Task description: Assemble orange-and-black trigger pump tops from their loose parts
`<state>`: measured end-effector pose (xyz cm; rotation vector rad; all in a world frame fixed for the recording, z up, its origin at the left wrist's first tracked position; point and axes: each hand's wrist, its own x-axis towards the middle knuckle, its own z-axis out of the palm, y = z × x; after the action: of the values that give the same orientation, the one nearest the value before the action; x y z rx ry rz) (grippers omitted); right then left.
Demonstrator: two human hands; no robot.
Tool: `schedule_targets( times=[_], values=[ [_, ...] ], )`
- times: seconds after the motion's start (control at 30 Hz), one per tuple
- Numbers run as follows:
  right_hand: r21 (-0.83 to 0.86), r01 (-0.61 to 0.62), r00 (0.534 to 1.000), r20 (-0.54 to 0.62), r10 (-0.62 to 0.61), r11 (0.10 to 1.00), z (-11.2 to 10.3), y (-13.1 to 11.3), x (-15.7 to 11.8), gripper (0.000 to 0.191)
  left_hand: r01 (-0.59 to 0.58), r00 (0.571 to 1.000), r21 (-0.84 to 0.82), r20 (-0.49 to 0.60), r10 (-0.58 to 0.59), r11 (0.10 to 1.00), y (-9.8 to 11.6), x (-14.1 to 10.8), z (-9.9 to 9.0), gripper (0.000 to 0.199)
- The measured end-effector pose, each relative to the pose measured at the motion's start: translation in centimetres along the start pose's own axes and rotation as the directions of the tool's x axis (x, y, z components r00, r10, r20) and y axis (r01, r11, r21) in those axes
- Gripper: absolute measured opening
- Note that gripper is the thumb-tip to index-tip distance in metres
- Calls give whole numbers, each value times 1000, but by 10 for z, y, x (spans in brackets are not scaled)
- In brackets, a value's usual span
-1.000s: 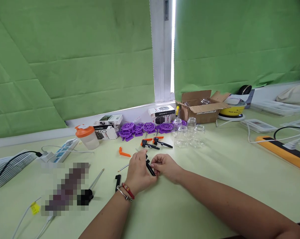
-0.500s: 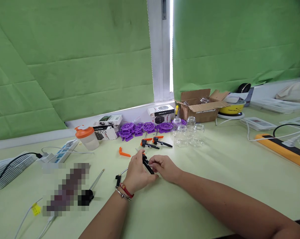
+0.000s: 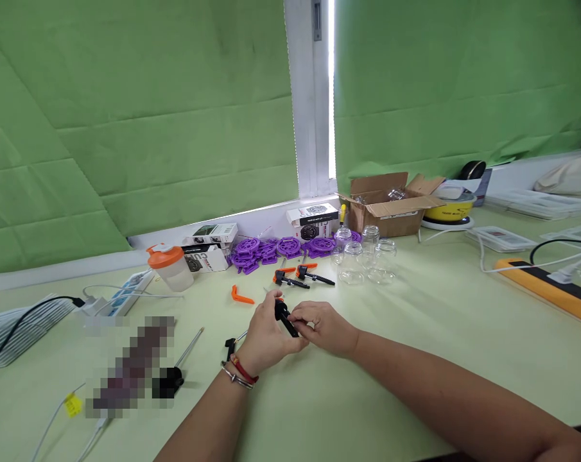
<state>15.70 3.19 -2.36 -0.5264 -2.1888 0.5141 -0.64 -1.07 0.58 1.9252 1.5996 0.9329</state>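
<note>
Since a second ago both hands have shifted slightly toward the person, keeping the black clamp (image 3: pixel 285 317) between them. In the head view, the left hand (image 3: pixel 266 337) curls its fingers around the clamp's lower end, while the right hand (image 3: pixel 326 327) pinches its middle with narrow fingers, just above the table (image 3: pixel 415 333). Beyond them lie two more clamps (image 3: pixel 297 277), an orange lever (image 3: pixel 241 296), purple discs (image 3: pixel 280 247) and glass jars (image 3: pixel 362 260).

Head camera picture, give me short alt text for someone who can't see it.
Two bare hands, left and right, hold a small black clamp together over a pale green table. Behind lie an orange lever, purple plastic parts, clear jars and a cardboard box.
</note>
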Motion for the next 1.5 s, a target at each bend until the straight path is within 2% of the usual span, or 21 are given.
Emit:
schedule_targets(
  times=[0.3,0.53,0.67,0.97,1.13,1.37,1.43,1.5],
  values=[
    [-112,66,990,131,-51,991,-5,10,-3,29,21,999,-11,48,-21,1000,8,-1,-5,82],
    [-285,139,984,149,-100,948,-6,11,-2,32,17,999,-33,51,-15,999,6,-1,-5,83],
    [-302,147,985,128,-113,942,-4,11,-2,30,21,998,-38,53,-19,999,7,-1,-6,83],
    [-272,55,997,68,-38,961,-3,11,-7,27,11,1000,-19,6,-11,1000,2,0,-9,80],
    [-303,-25,988,138,70,953,-4,2,-7,20,22,999,-10,-26,-22,1000,4,2,-10,76],
    [-261,-175,967,137,216,949,-5,-10,-5,27,3,999,-2,-51,-3,1000,1,1,-10,77],
    [-248,-200,963,127,237,948,-5,-11,-5,36,13,999,1,-48,-13,1000,0,1,-11,77],
    [-252,-203,956,158,247,946,-4,-12,-6,35,20,999,6,-45,-20,1000,1,2,-11,77]
  ],
)
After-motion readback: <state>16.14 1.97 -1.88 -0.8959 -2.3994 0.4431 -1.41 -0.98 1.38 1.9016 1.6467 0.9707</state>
